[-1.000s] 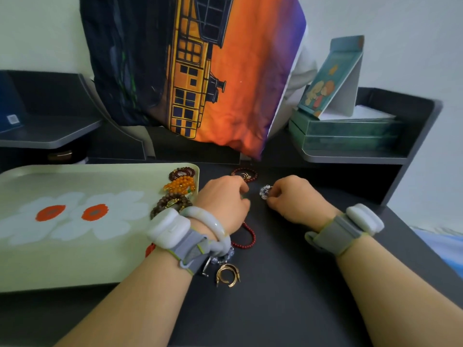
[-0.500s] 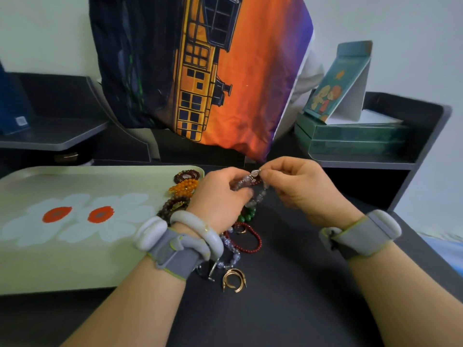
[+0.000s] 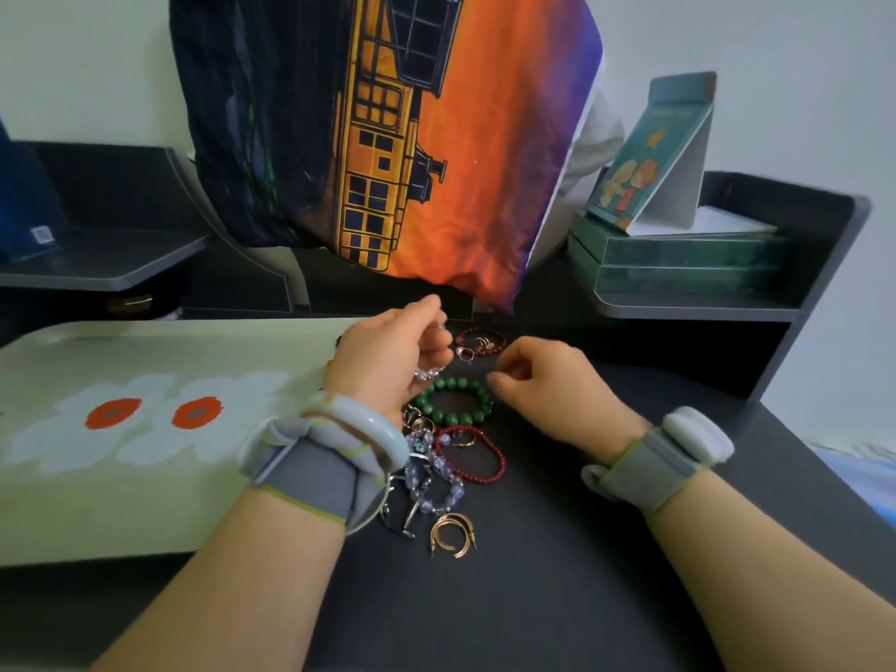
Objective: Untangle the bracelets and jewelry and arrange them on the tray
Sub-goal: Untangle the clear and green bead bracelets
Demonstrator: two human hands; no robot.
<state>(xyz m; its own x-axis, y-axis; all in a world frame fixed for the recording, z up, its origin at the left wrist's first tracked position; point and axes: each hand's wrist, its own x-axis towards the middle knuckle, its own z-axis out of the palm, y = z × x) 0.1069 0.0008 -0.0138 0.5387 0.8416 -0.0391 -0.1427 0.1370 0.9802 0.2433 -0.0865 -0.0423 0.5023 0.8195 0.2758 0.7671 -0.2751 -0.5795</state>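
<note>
Pale green tray (image 3: 145, 516) printed with white daisies with orange centres. Black table (image 3: 557, 599). Green bead bracelet (image 3: 458, 400); dark red bead bracelet (image 3: 477, 455); clear lilac bead strand (image 3: 436, 482); gold hoop earrings (image 3: 453, 533). Cushion (image 3: 388, 138) printed in orange, purple and navy with a yellow building. Teal boxes (image 3: 679, 264) at far right.

left hand (image 3: 388, 361) hides beads at tray (image 3: 145, 502) edge

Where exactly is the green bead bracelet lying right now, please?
The green bead bracelet lies flat on the dark desk, centre of the head view, between the left hand and right hand, just beyond the red bead bracelet.
</note>
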